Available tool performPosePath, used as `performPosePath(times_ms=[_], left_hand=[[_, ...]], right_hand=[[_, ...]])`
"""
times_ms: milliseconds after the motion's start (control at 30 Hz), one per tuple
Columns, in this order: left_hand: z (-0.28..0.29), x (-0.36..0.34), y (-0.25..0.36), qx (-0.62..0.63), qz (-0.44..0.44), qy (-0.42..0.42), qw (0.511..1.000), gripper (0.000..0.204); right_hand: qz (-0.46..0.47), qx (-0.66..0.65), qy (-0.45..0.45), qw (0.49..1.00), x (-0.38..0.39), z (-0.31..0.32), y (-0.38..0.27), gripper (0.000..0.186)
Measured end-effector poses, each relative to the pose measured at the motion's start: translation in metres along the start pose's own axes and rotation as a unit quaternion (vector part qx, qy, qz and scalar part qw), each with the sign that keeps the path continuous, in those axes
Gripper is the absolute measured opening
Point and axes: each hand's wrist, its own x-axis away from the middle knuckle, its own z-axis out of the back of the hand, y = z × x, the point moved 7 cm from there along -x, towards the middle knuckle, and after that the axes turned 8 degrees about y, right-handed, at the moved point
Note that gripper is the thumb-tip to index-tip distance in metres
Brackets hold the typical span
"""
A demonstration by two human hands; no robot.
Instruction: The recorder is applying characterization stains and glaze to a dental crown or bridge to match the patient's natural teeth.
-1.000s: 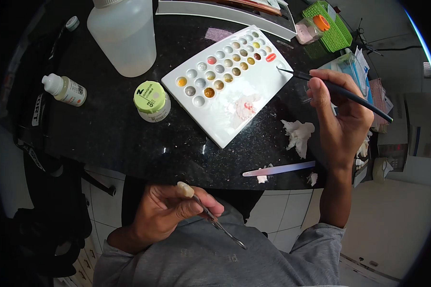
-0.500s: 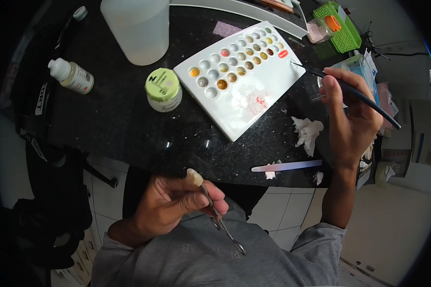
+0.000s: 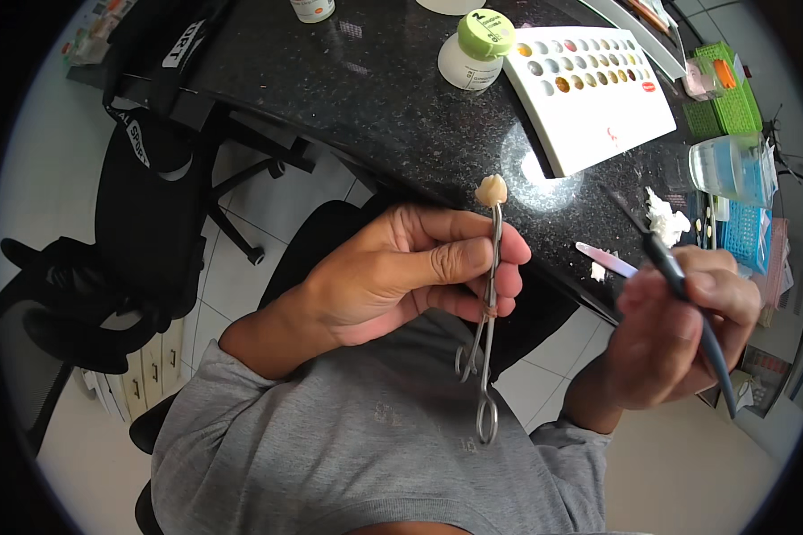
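Observation:
My left hand (image 3: 419,267) grips a metal locking forceps (image 3: 489,325) with ring handles, its tip pointing up. Clamped at that tip is a small cream-coloured dental crown (image 3: 492,190). In my right hand (image 3: 687,330), blurred by motion, a dark fine-tipped brush (image 3: 674,272) slants up to the left, apart from the crown. Beyond both hands lies a white porcelain palette (image 3: 593,125) with rows of wells holding coloured pastes and a small red smear on its flat part.
A green-lidded jar (image 3: 477,49) stands against the palette's left end. Right of the palette are a glass of water (image 3: 732,168), crumpled tissue (image 3: 665,220) and a blue basket (image 3: 748,236). A pinkish nail-file-like strip (image 3: 605,259) lies near the table edge. A black chair (image 3: 147,192) stands left.
My right hand has drawn the brush back from the palette toward my body. My left hand has lifted the forceps and turned the crown upward. The view has swung left and down.

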Motion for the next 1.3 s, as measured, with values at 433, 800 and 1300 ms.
performPosePath(times_ms=[433,800,1300], left_hand=[[0.001,0.002,0.002,-0.075,-0.047,0.024,0.996,0.031],[0.003,0.001,0.000,-0.049,-0.039,0.014,0.998,0.030],[-0.001,0.002,0.001,-0.037,-0.030,0.054,0.997,0.023]], right_hand=[[0.091,-0.075,-0.006,0.993,0.006,-0.013,0.007,0.019],[0.088,-0.070,-0.047,0.993,0.005,-0.018,0.005,0.019],[0.081,-0.042,-0.043,0.995,0.005,-0.021,0.005,0.021]])
